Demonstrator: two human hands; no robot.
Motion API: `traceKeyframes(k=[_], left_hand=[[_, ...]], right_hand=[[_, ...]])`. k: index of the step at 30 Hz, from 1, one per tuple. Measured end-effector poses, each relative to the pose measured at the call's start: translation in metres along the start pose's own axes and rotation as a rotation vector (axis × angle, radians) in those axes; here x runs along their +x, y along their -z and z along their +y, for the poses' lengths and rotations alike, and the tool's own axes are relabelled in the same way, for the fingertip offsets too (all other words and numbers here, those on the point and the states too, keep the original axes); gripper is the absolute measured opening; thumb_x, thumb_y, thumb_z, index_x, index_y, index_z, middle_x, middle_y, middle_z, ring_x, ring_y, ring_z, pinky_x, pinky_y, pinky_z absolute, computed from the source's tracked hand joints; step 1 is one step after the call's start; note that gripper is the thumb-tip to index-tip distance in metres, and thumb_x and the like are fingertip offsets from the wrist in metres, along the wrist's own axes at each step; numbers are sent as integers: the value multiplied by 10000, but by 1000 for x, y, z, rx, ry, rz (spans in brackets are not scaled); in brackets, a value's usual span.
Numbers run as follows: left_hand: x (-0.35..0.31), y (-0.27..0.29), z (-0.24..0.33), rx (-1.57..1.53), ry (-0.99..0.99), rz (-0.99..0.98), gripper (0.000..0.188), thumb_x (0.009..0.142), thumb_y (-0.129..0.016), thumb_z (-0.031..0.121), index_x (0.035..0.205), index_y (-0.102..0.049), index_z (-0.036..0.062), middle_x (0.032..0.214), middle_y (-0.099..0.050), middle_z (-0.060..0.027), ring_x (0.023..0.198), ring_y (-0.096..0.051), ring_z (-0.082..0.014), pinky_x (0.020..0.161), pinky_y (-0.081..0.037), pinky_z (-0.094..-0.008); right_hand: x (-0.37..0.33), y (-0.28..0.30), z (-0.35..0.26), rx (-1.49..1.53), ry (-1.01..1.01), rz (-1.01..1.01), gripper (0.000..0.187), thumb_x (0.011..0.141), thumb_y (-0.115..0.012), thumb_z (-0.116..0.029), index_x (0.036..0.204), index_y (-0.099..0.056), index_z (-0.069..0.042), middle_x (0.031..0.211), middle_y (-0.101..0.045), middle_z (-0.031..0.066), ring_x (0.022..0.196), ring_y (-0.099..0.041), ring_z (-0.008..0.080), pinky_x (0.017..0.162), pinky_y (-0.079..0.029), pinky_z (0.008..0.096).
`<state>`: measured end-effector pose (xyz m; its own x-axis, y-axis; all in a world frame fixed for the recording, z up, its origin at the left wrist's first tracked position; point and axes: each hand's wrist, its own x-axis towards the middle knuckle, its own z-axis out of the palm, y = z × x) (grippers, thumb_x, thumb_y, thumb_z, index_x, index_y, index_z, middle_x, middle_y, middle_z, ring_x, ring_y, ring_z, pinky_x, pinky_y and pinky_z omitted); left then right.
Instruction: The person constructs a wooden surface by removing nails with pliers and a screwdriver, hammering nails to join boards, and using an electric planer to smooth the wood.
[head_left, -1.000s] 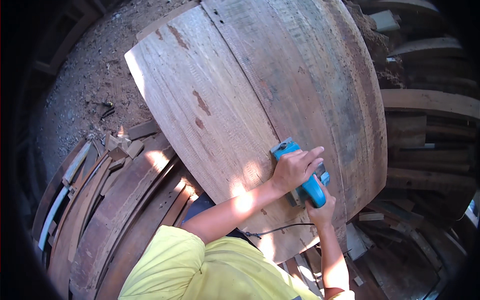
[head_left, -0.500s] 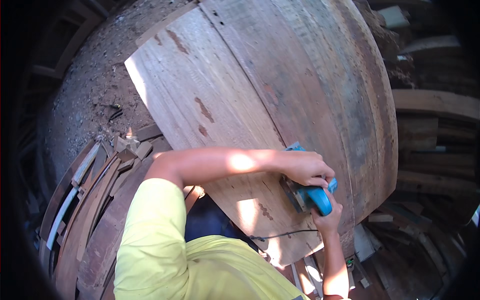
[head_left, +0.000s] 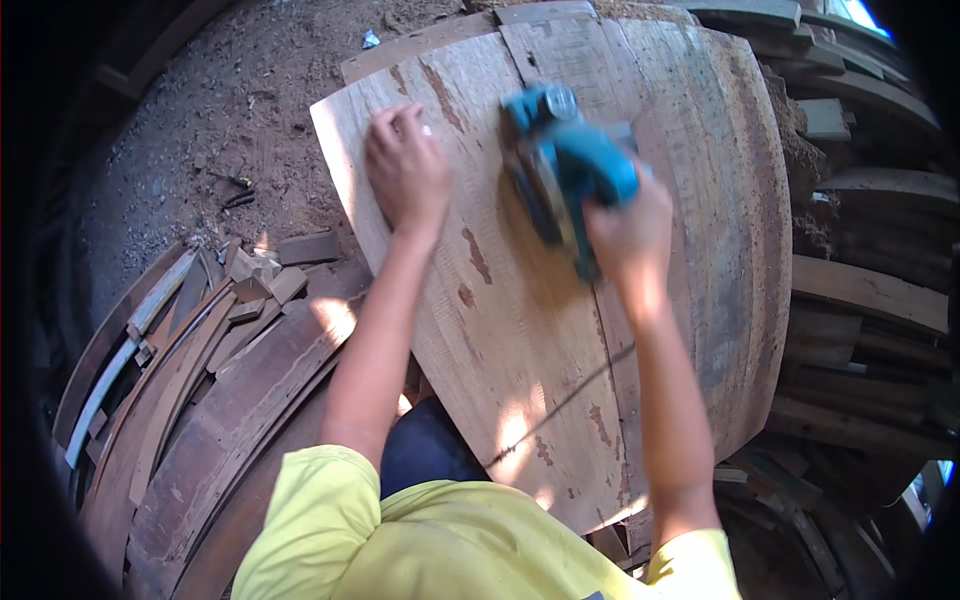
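Observation:
My right hand (head_left: 632, 225) is wrapped round the rear handle of a teal electric planer (head_left: 585, 165), which is blurred by motion. The planer is over the far half of a wide wooden panel (head_left: 520, 370) made of several planks side by side; I cannot tell whether it touches the wood. Toward the panel's far left edge, my left hand (head_left: 408, 170) lies on the pale plank with fingers apart and slightly bent, holding nothing. A dark power cord (head_left: 575, 392) runs across the near part of the panel. Brown rough patches mark the pale plank.
Curved offcuts and boards (head_left: 190, 380) are piled at the left, with small wood blocks (head_left: 265, 280) on top. Pliers (head_left: 238, 190) lie on the gravelly ground (head_left: 240, 110). More stacked timber (head_left: 870, 290) stands along the right side.
My right hand has carried the planer away from me and leftward. My left hand has let go of the planer's front and moved to the panel's far left.

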<state>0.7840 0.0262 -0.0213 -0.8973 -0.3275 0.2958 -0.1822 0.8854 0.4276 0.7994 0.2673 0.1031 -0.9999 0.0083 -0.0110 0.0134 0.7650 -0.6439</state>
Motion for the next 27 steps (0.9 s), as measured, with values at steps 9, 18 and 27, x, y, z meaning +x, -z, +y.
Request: traceKeyframes(k=[9, 18, 27], left_hand=[[4, -16, 9, 158, -42, 118, 255, 1026, -613, 221, 1226, -562, 71, 1289, -522, -149, 1213, -552, -374, 1073, -456, -497], [4, -31, 1, 286, -58, 99, 481, 1043, -546, 464, 1281, -495, 50, 1385, -437, -181, 1399, -421, -368, 1233, -306, -539], [4, -31, 9, 271, -53, 64, 446, 1066, -480, 412, 1281, -521, 23, 1409, -441, -213, 1452, -392, -400, 1277, -256, -552]], right_hand=[[176, -39, -75, 20, -174, -41, 321, 850, -663, -172, 1050, -771, 54, 1000, -769, 319, 1006, -775, 461, 877, -616, 516], [-116, 52, 66, -29, -84, -69, 475, 816, -757, -54, 1291, -737, -71, 1114, -773, 224, 1024, -758, 403, 883, -583, 454], [-403, 160, 143, 16, -443, -52, 711, 726, -686, 79, 1431, -681, -12, 1183, -798, 180, 1091, -756, 210, 946, -571, 358]])
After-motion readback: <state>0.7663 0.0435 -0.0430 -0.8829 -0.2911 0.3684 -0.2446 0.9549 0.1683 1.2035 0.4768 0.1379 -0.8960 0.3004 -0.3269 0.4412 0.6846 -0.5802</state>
